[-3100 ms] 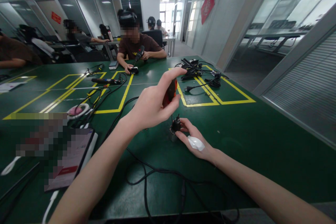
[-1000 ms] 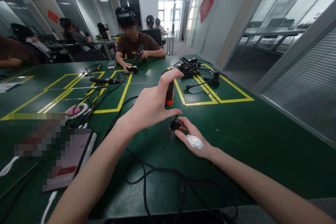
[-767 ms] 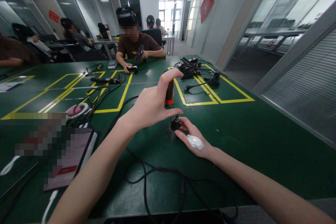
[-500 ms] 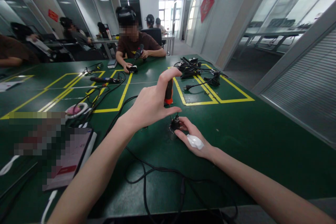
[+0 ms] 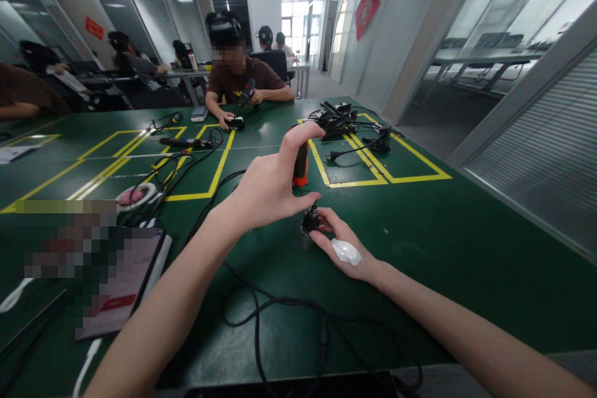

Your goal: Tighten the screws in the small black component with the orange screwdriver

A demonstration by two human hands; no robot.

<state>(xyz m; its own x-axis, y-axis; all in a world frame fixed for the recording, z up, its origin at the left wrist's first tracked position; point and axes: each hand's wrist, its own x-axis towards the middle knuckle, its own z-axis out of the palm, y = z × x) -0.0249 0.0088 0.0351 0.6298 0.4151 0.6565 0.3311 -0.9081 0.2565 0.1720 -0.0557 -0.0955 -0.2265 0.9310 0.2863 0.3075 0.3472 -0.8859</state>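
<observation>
My left hand (image 5: 265, 186) is raised over the table, its index finger curled over the top of a black and orange screwdriver (image 5: 301, 168). The tool is upright, with a thin shaft pointing down; my other left fingers are hidden behind the hand. My left thumb reaches out just above a small black cone-shaped part (image 5: 311, 221) with a metal collar and a thin tip. My right hand (image 5: 342, 242) rests low on the table and pinches that part from the right side. A white patch (image 5: 346, 252) covers the base of my right thumb.
Black cables (image 5: 289, 303) loop in front of me on the green table (image 5: 443, 249). A phone (image 5: 124, 286) lies at left, near a roll of tape (image 5: 136, 196). Beyond are a cable pile (image 5: 336, 118) and a co-worker (image 5: 247, 78) holding a power tool.
My left thumb and the screwdriver have shifted very slightly. My right hand keeps its place on the black part.
</observation>
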